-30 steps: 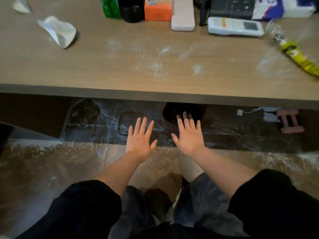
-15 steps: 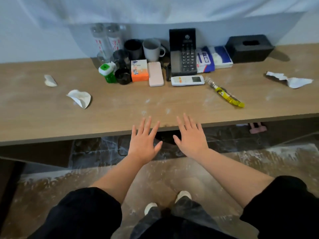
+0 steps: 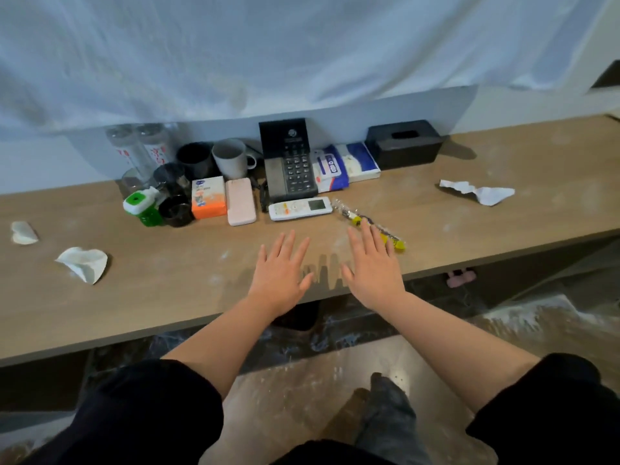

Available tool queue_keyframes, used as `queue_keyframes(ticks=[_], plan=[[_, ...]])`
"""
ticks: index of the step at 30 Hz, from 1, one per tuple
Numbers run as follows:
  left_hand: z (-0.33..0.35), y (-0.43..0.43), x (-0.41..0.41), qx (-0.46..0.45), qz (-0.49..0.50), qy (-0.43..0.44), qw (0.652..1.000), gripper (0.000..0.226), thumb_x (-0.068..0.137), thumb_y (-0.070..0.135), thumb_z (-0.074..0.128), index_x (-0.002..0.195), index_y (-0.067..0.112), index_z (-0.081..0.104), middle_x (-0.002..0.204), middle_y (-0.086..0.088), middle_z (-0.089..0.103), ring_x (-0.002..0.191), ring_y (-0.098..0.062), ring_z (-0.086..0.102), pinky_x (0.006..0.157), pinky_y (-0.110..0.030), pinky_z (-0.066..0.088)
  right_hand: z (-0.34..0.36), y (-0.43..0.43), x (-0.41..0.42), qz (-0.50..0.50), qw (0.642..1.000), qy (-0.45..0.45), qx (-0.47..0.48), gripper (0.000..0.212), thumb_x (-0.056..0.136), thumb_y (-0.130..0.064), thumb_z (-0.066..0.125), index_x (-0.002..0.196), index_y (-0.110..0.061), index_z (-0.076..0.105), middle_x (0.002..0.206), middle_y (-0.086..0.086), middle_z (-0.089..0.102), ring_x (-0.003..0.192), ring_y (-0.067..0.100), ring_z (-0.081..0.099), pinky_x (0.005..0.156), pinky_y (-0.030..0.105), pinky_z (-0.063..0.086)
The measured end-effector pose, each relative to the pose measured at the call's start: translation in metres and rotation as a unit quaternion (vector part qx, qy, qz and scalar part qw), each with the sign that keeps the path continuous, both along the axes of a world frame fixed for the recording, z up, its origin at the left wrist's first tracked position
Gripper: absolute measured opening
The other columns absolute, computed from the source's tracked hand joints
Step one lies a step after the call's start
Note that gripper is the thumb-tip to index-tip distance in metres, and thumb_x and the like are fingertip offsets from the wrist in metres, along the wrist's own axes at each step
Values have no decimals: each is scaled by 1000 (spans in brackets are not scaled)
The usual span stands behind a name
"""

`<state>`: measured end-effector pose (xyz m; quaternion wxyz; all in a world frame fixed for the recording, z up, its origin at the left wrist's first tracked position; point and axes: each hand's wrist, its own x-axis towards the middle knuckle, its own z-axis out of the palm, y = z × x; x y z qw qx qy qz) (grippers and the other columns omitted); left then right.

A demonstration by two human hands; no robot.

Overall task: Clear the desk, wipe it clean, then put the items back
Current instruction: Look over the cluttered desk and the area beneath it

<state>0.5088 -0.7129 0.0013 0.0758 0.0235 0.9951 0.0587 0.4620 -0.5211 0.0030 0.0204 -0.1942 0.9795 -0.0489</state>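
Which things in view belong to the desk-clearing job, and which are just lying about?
Job: desk, phone, remote, pink power bank, orange box, grey mug, black tissue box, yellow packet, crumpled paper; left hand and right hand, open, holding nothing.
Lying about: pink dumbbell under the desk, white sheet on the wall.

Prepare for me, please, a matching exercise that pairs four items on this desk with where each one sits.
Items:
1. white remote control
2. black tissue box
3. pink power bank
4. yellow packet

Places:
A. far right of the back row, by the wall
B. partly hidden by the fingers of the right hand
C. just in front of the desk phone
D. beside the orange box, on its right

Pairs: 1-C, 2-A, 3-D, 4-B.
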Motion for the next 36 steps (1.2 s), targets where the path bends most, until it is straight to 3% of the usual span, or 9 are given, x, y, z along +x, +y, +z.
queue_keyframes(ticks=[14,18,21,25,27,31,33,36], plan=[[-27,194,-177,48,49,-37,997,64,101,35,41,156,20,12,164,-8,5,151,-24,4,120,-48,16,-27,199,-191,-30,995,-89,29,71,99,-47,33,154,-17,-1,161,9,-9,148,28,-8,119,51,3],[-40,210,-196,-19,83,-77,993,59,101,36,37,155,20,18,163,-9,8,150,-27,7,118,-50,20,-35,235,-239,-90,991,-94,25,67,98,-43,35,153,-17,7,162,8,-4,148,29,-1,115,59,7],[-48,208,-201,-55,172,-131,975,52,101,34,34,150,17,32,161,-7,14,148,-28,10,115,-49,24,-41,245,-270,-130,983,-125,26,61,100,-40,32,153,-23,8,161,8,-1,148,32,0,114,61,5],[-55,198,-206,-57,204,-168,963,56,92,16,49,147,17,38,162,-6,9,148,-28,9,115,-47,27,-52,249,-301,-122,984,-120,53,53,101,-28,34,151,-27,15,161,9,0,147,33,2,114,61,6],[-61,191,-209,-39,197,-171,965,57,90,11,54,145,15,41,161,-7,11,147,-28,12,115,-44,29,-54,250,-313,-111,983,-126,70,59,98,-22,43,150,-28,16,161,9,2,147,33,7,114,61,8],[-65,182,-211,-47,177,-149,972,49,88,2,55,135,13,50,148,-8,33,133,-28,32,107,-38,39,-56,249,-328,-79,983,-107,130,78,82,-20,68,147,-24,24,148,11,32,133,34,36,111,55,24],[-66,179,-212,-65,152,-132,977,47,88,-2,52,133,12,52,143,-8,39,130,-28,35,104,-37,42,-58,249,-332,-64,982,-91,150,74,78,-22,73,140,-19,34,134,10,46,124,32,45,105,50,32],[-67,174,-214,-95,102,-129,982,45,88,-4,50,130,12,54,139,-7,44,129,-27,36,100,-35,44,-59,251,-336,-39,980,-90,175,64,79,-27,73,133,-14,41,127,9,52,119,31,49,101,44,36]])
